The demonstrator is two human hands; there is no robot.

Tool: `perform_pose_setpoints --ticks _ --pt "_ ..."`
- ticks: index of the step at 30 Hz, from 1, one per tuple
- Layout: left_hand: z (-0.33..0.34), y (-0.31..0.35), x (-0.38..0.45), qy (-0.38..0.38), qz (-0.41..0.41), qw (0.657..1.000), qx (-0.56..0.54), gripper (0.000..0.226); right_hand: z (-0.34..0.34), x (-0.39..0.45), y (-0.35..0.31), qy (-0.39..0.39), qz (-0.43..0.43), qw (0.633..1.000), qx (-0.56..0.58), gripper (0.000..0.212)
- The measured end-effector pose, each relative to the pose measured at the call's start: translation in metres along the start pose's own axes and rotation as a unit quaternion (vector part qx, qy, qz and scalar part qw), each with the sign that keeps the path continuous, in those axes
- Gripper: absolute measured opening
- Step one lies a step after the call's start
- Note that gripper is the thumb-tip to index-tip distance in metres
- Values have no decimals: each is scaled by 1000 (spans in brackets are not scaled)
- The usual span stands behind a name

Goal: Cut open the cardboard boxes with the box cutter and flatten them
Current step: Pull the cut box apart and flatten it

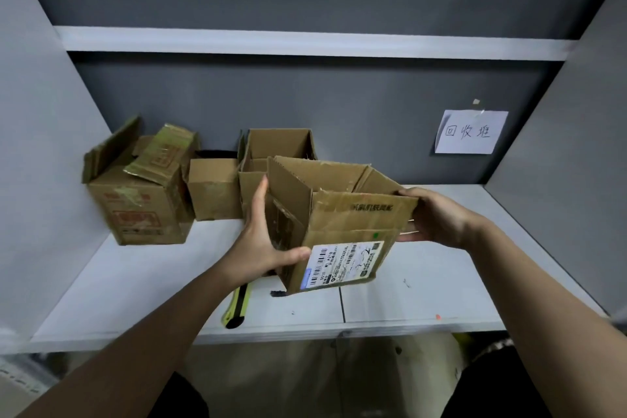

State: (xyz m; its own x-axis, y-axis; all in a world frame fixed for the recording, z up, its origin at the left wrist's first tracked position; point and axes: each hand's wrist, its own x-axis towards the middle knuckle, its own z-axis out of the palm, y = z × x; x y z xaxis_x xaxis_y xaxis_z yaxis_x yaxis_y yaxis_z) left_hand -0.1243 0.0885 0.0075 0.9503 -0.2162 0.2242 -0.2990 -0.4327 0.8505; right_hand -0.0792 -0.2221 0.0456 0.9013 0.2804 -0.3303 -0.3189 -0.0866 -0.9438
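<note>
An open cardboard box (353, 224) with a white shipping label is held above the white table (135, 285), tilted toward me, its flaps up. My left hand (264, 234) presses flat on its left side, with the thumb hooked under the front lower edge. My right hand (437, 217) grips its right side, fingers curled round the corner. The yellow and black box cutter (237, 305) lies on the table near the front edge, partly hidden under my left forearm.
Three more cardboard boxes stand at the back left: a taped one with red print (142, 210), a small one (213, 188), and an open one (278, 146) behind the held box. A paper note (470, 132) hangs on the dark back wall. A shelf (305, 42) runs overhead.
</note>
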Motion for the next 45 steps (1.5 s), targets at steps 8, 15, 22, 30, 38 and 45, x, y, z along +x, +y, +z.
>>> perform_pose_setpoints --ticks 8,15,22,30,38,45 --pt "-7 -22 11 21 -144 958 -249 149 21 12 20 -8 -13 993 119 72" --pt "-8 -36 10 -5 -175 921 -348 133 40 18 25 -49 -29 997 44 77" --pt "-7 -42 9 -30 -196 912 -358 123 54 12 23 -108 -23 994 27 81" --pt "-13 -41 15 -28 -247 903 -349 135 62 11 18 -69 -18 997 37 51" --pt "-15 -34 24 21 -262 909 -323 122 72 6 15 -71 -29 992 98 42" --pt "-13 -36 24 46 -277 908 -310 139 75 2 10 -82 -31 985 146 37"
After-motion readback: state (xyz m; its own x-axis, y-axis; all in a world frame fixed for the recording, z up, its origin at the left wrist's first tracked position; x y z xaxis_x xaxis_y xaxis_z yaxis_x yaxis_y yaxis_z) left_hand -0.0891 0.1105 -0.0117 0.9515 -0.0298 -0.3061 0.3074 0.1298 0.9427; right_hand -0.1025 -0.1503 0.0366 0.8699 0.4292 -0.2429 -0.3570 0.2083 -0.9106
